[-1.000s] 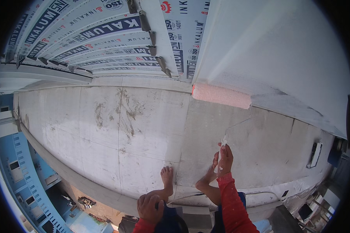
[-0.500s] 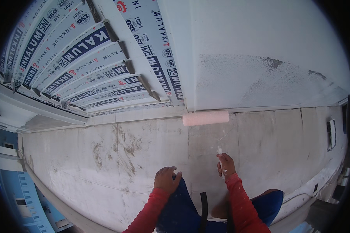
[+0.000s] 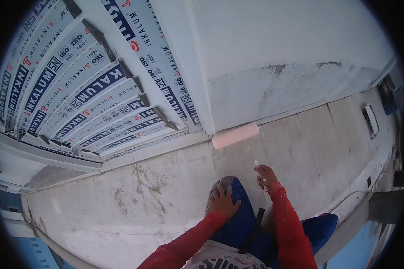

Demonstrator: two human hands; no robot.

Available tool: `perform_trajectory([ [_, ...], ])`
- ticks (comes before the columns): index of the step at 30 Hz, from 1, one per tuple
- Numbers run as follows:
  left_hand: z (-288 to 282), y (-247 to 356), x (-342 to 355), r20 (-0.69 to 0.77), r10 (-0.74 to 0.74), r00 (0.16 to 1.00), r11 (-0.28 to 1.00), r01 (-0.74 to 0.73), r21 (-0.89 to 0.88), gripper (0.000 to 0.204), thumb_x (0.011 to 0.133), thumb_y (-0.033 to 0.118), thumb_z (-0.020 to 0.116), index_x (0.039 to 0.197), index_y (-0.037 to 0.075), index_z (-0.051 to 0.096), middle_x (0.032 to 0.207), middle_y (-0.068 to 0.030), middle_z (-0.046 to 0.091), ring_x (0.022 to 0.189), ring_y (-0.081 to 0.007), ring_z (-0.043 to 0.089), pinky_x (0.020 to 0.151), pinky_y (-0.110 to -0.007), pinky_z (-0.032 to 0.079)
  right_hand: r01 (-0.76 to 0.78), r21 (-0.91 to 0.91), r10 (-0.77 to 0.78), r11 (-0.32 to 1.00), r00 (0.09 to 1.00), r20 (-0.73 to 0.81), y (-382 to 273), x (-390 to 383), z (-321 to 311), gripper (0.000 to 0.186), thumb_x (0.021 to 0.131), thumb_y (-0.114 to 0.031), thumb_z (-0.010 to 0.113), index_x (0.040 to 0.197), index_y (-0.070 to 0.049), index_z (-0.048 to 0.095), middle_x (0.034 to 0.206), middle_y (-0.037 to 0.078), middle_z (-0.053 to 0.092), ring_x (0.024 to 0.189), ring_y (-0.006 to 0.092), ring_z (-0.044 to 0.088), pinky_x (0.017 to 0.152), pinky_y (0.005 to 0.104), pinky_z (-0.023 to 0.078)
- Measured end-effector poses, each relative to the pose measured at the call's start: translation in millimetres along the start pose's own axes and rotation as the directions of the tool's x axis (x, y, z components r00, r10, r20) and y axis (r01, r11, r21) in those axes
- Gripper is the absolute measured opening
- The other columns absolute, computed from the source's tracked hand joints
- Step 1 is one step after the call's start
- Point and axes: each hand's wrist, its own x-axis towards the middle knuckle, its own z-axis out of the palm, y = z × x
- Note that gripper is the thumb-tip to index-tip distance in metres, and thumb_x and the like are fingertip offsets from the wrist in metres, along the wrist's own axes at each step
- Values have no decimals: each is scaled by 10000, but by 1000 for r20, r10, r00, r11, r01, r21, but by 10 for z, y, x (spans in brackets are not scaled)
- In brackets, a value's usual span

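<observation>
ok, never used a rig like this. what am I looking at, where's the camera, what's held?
No machine here: two bare human hands. The view looks down from the left of two fisheye cameras on the person's head, so straight edges bend. The right hand grips a long-sleeved pink paint roller by its handle, the sleeve near the foot of the patchy white wall. The left hand rests on the blue-clothed knee. On the smeared grey floor, far right, lies a small white-and-dark rectangular object, too small to identify.
</observation>
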Motion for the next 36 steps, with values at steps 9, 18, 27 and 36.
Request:
perform_trajectory([
  [9, -25, -81, 216, 67, 14, 998, 1000, -13, -24, 843, 873, 600, 540, 1522, 121, 296, 1568, -263, 229, 1417, -491, 262, 1076, -636, 319, -77, 119, 74, 990, 997, 25, -132, 144, 78, 375, 977, -401, 546, 1119, -60, 610, 615, 34, 490, 417, 107, 451, 352, 278, 363],
  [18, -64, -17, 345, 72, -20, 997, 1000, 19, 8, 817, 868, 574, 559, 1509, 133, 311, 1550, -252, 272, 1400, -480, 301, 1037, -621, 375, 52, 164, -53, 985, 999, 3, -420, -423, 106, 411, 996, -397, 543, 1198, -45, 604, 611, 14, 490, 418, 83, 444, 352, 252, 350],
  [27, 32, -648, 297, -354, 44, 934, 891, -197, -409, 467, 919, 395, 590, 1250, 65, 602, 1265, -200, 605, 1212, -364, 558, 989, -470, 469, 392, 208, -396, 896, 918, -24, -1212, -1345, 251, 402, 1029, -338, 499, 1246, -9, 575, 586, -12, 470, 413, 56, 409, 384, 226, 336],
  [36, -4364, 228, -223, -920, 87, -383, 455, -806, 379, 199, 979, 77, 509, 1122, -3, 622, 1012, -115, 670, 973, -179, 608, 858, -291, 471, 474, 157, -461, 866, 880, -113, -1157, -1215, 122, 385, 1027, -330, 507, 1224, -10, 594, 555, -32, 440, 387, 40, 351, 379, 220, 292],
])
